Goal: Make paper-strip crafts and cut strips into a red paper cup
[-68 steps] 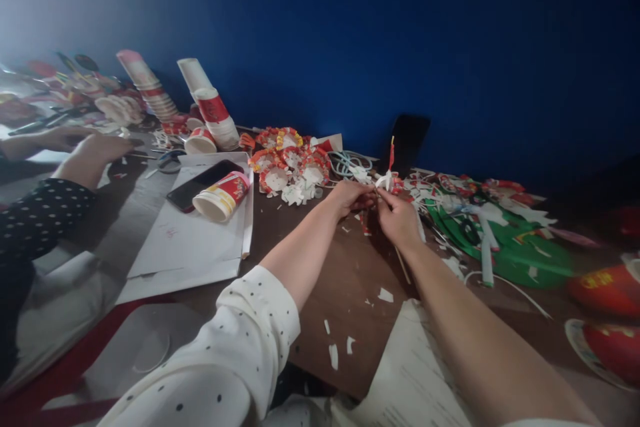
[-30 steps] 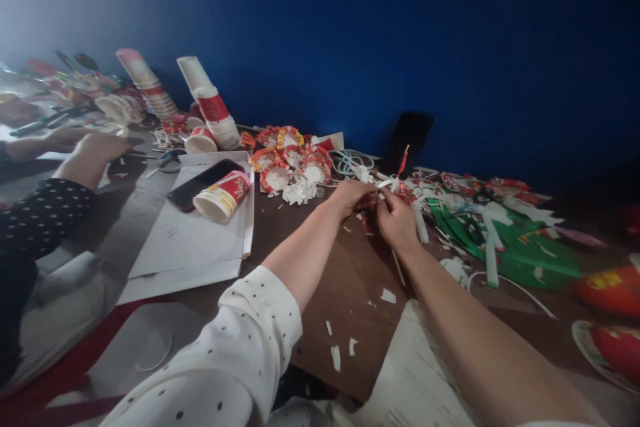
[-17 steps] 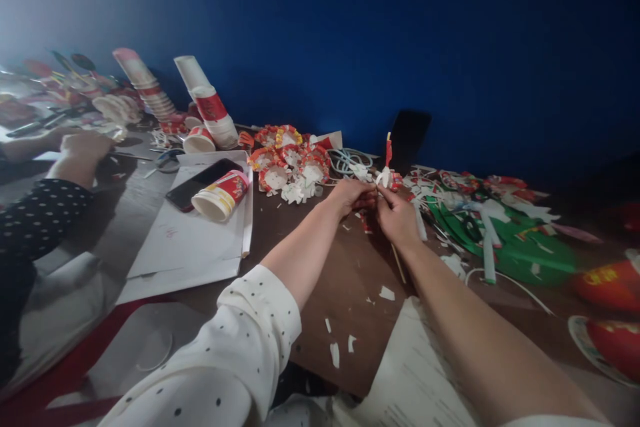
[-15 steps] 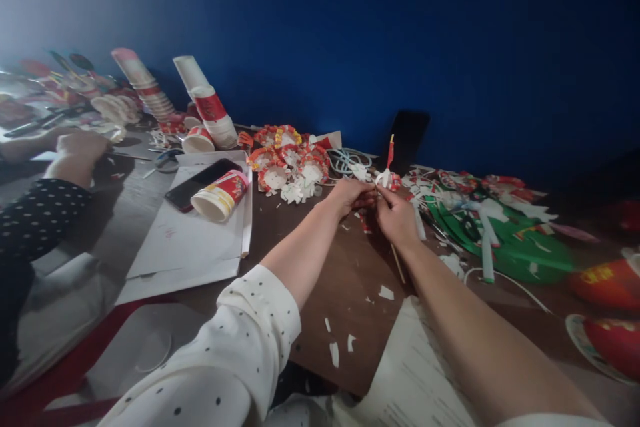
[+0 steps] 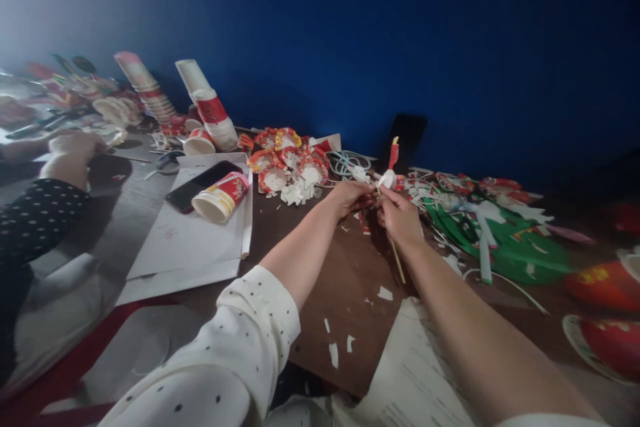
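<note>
My right hand (image 5: 401, 215) is closed around a thin wooden stick (image 5: 399, 261), whose lower end sticks out below the palm. At the stick's top is a paper flower (image 5: 388, 178) of white and red strips, one red strip pointing up. My left hand (image 5: 354, 197) meets the right one just under the flower, its fingers pinched together; what lies between them is too small to make out. Left of my hands, cut paper-cup flowers (image 5: 287, 163) in red, orange and white lie in a heap.
Stacked paper cups (image 5: 216, 113) lean near the blue wall. A phone (image 5: 203, 181) and a cup (image 5: 220, 198) lie on a white box (image 5: 185, 247). A green disc (image 5: 530, 255) bears paper scraps at right. At left is another person's hand (image 5: 75, 145).
The flower on the stick has tilted slightly to the right and sits a little lower. My right hand has turned slightly with it. My left hand has hardly moved.
</note>
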`<action>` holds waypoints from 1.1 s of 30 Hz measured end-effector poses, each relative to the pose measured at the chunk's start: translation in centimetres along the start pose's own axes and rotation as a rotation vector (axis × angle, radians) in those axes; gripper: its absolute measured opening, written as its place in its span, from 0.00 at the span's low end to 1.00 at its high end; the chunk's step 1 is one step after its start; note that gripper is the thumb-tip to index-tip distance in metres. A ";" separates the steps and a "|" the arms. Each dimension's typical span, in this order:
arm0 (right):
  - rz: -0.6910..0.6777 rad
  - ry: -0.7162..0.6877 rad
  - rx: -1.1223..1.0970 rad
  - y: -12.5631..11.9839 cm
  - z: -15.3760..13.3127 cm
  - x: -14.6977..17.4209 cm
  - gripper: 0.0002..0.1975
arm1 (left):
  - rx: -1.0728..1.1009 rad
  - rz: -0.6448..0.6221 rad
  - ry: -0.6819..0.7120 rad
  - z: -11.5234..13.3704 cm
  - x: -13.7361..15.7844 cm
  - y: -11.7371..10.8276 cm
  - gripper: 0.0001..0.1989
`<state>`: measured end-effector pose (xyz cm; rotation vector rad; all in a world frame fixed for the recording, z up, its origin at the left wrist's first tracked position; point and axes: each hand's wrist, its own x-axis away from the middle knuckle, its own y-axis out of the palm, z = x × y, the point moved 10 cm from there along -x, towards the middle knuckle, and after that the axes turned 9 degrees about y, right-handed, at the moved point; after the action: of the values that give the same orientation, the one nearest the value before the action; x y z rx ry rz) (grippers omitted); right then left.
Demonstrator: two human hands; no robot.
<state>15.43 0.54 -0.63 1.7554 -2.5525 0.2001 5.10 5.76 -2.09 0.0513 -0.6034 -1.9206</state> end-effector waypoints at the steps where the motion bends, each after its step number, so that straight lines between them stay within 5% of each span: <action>1: -0.011 0.024 -0.061 0.2 0.2 0.0 0.29 | 0.004 0.002 0.006 0.0 -0.1 0.0 0.05; 5: -0.022 0.052 -0.123 0.6 0.0 0.5 0.29 | 0.023 -0.009 0.032 -0.2 -0.3 0.1 0.05; 13: 0.113 -0.114 0.325 -0.2 -2.3 1.4 0.26 | 0.017 0.106 0.026 -0.1 -0.2 -0.2 0.05; 17: 0.152 -0.145 0.379 0.0 -2.3 1.5 0.25 | -0.031 0.132 0.044 -0.1 -0.4 -0.2 0.08; 22: 0.156 -0.147 0.311 0.1 -1.7 1.3 0.27 | -0.045 0.119 0.065 -0.1 -0.8 -0.1 0.09; 33: -0.062 0.094 -0.106 1.5 -0.2 0.7 0.24 | -0.029 0.074 0.029 0.2 0.0 0.4 0.07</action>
<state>13.78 0.47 -0.53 1.7413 -2.3942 0.1390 5.39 5.76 -1.73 0.0384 -0.5510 -1.8537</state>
